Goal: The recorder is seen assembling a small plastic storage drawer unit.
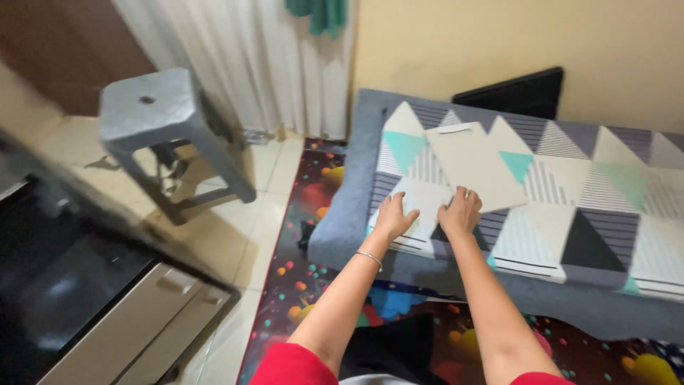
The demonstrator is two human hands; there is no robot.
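Note:
A pale flat board [476, 165] with a slot handle at its far end lies on a mattress [570, 214] covered in a grey, white and teal triangle pattern. My right hand [460, 212] rests on the board's near edge, fingers bent over it. My left hand [394, 217], with a thin bangle at the wrist, lies flat on the cover just left of the board, fingers spread, holding nothing.
A grey plastic stool [160, 121] stands on the tiled floor at the left, before white curtains [249, 57]. A dark cabinet with pale drawers [135, 321] fills the lower left. A colourful dotted mat [299, 285] lies beside the mattress. A black panel [513, 93] leans on the wall.

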